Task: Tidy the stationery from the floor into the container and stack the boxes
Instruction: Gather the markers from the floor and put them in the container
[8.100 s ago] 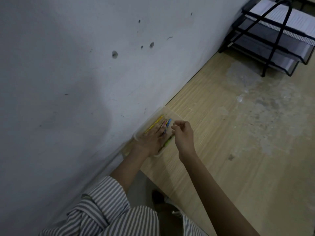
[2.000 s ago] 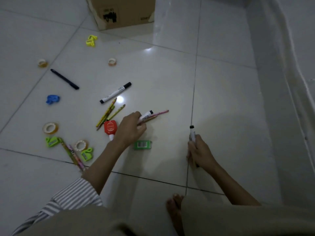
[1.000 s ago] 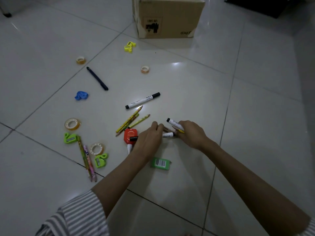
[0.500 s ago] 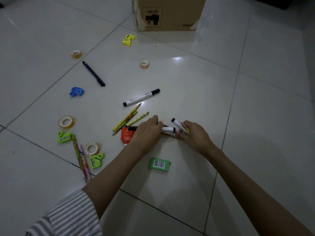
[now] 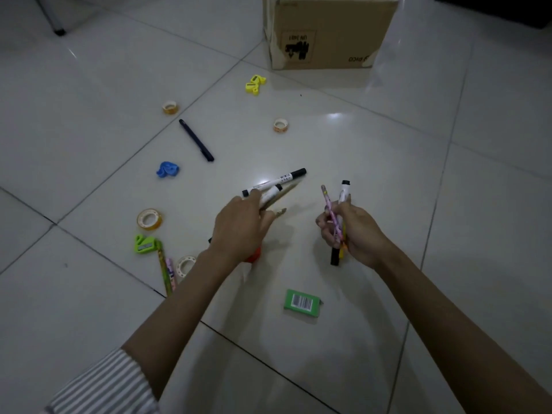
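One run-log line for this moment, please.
stage: gathering stationery | left grip: holds white marker | right grip: holds pink pencil, second marker | on floor: black pen, green box, tape rolls

Print I can read on the floor
The box (image 5: 328, 34) shows "UN 3481" and "PICO", both upside down to me; the green pack (image 5: 302, 303) bears a barcode.

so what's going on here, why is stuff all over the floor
A person is gathering stationery off the tiled floor. Their right hand grips a pink pencil, a white marker and a yellow pencil. Their left hand holds a short marker with some pencils, beside a longer black-capped marker. Tape rolls, sharpeners, a dark pen and a small green box lie scattered, with a cardboard box beyond.
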